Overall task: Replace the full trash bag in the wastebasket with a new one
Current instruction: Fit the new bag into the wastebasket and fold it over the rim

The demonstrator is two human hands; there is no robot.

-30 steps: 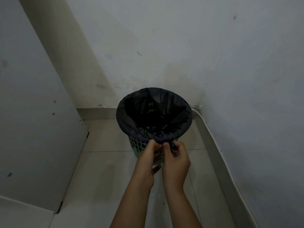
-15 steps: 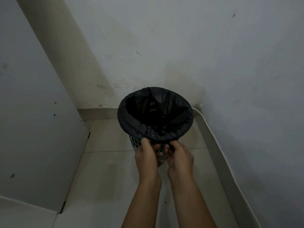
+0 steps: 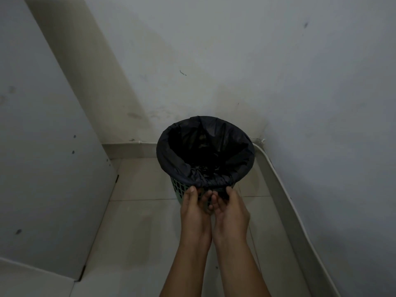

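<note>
At 12 o'clock from our hands, tucked into the corner of the tiled floor (image 3: 137,228), stands the green perforated plastic wastebasket (image 3: 179,189), w/ a black plastic trash bag (image 3: 205,153) stretched over its rim and hanging open inside. Our left hand (image 3: 196,207) pinches the gathered bag edge at the near rim w/ curled fingers; our right hand (image 3: 230,207) grips a bunched bit of the same edge just beside it. Whether the bag is full we can't tell, too dark inside. We judge we're working the bag's hem at the rim, either freeing or cinching it. Next move prob. needs a steady pull on the hem w/o tearing thin plastic or tipping the basket.
</note>
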